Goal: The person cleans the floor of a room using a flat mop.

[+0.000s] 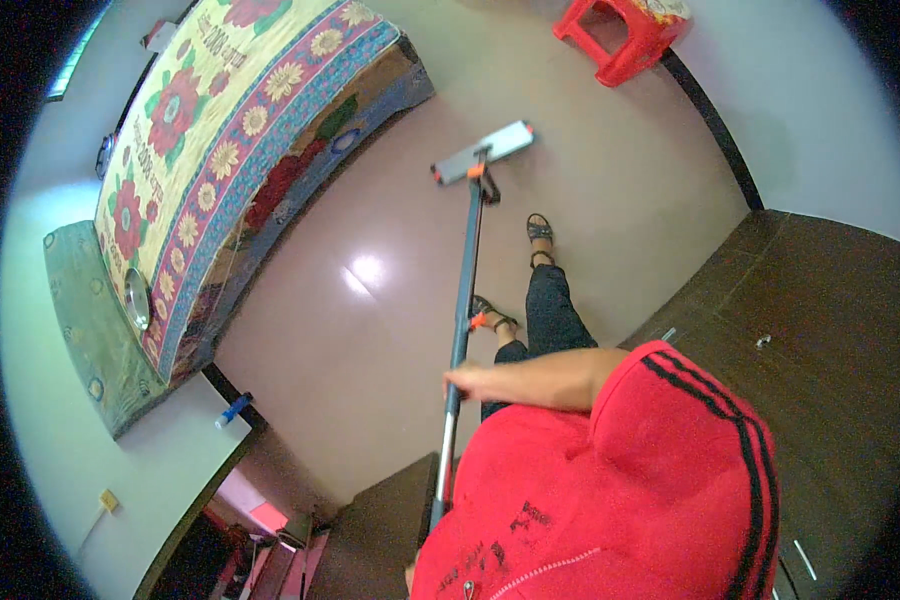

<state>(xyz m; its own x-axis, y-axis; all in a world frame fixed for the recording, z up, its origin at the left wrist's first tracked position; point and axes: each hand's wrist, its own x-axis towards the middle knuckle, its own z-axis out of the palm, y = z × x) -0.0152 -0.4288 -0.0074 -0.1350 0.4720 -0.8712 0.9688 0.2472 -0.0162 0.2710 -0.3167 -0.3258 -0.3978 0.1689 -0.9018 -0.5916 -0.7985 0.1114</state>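
Note:
My right hand [467, 382] is closed around the grey pole of a flat mop [465, 270]. From my body the pole runs up to a wide, pale mop head [485, 152] with orange ends, which lies on the floor just beyond my feet. Below my hand the pole turns silver, and its dark lower end [438, 512] passes beside my red shirt. My left hand does not show; only a sliver of skin appears at the shirt's left edge.
A bed with a flowered cover [215, 130] stands at the left, a metal plate [137, 298] on its edge. A red plastic stool [625, 40] is at the far right by the wall. Dark brown cabinets [820, 330] line the right side. My sandalled feet [540, 232] stand near the mop.

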